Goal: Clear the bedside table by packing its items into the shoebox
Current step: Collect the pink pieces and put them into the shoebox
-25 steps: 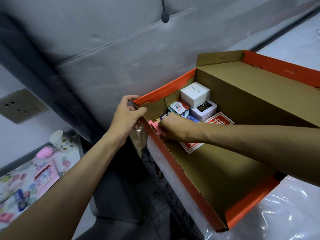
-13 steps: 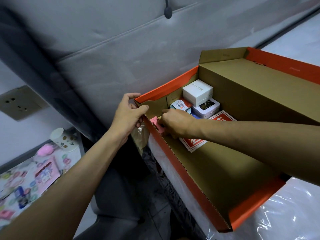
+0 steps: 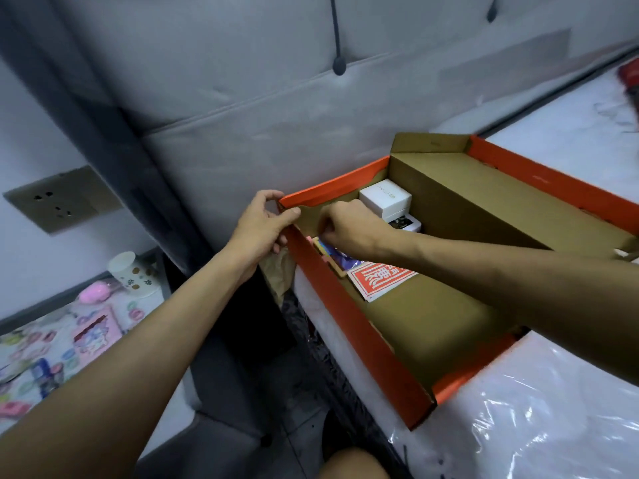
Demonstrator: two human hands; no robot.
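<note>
An orange shoebox [image 3: 349, 316] with a brown inside lies on the plastic-wrapped mattress. My left hand [image 3: 259, 226] grips its far left corner, thumb on the inner flap. My right hand [image 3: 349, 226] is inside the box at the far end. Its fingers curl onto the far end of a flat blue-and-pink item [image 3: 333, 254] lying along the left wall. A white box [image 3: 385, 198], a smaller white box [image 3: 405, 223] and a red printed card [image 3: 380, 279] lie beside it. My hand hides other packed items.
The bedside table [image 3: 52, 354] at lower left holds a paper cup [image 3: 133, 275], a pink round object [image 3: 95, 292], a pink box [image 3: 96, 335] and several small bits. A grey padded headboard [image 3: 276, 98] rises behind. The box's lid [image 3: 518, 202] stands open on the right.
My right hand has shifted farther into the box's far left corner. The pink item now lies lower against the left wall with a blue face showing. My left hand keeps its hold on the corner.
</note>
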